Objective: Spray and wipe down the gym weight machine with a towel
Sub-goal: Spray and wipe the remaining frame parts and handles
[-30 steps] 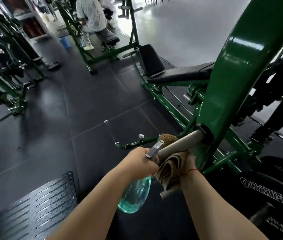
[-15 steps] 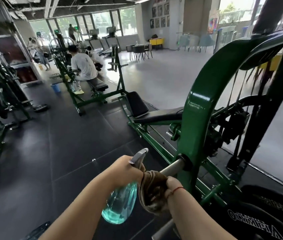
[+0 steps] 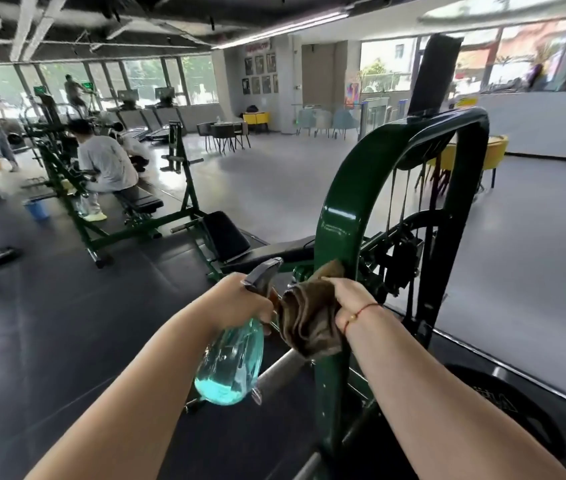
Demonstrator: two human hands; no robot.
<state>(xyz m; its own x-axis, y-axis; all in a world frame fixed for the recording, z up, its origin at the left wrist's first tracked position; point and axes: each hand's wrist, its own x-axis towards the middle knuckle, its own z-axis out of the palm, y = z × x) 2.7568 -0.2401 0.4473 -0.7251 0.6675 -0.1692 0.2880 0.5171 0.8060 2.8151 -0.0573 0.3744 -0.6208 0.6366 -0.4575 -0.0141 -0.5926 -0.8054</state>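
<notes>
A dark green weight machine [image 3: 340, 216] with a curved arm rises in front of me, and a bare steel bar [image 3: 276, 370] juts from it low down. My left hand [image 3: 240, 299] grips the neck of a clear teal spray bottle [image 3: 231, 363], whose grey nozzle points up and right. My right hand [image 3: 349, 297] holds a bunched brown towel [image 3: 307, 322] against the green arm, just above the steel bar. A red string sits on my right wrist.
A black weight plate [image 3: 503, 407] hangs at lower right. The machine's black padded bench [image 3: 226, 235] lies behind my hands. A person in a grey shirt [image 3: 106, 164] sits on another bench at left, beside a blue bucket [image 3: 37, 207]. Tables and chairs stand farther back.
The view has tilted up from the floor to the room. My right hand has carried the towel off the steel bar and up onto the green arm. The left hand keeps the bottle beside it.
</notes>
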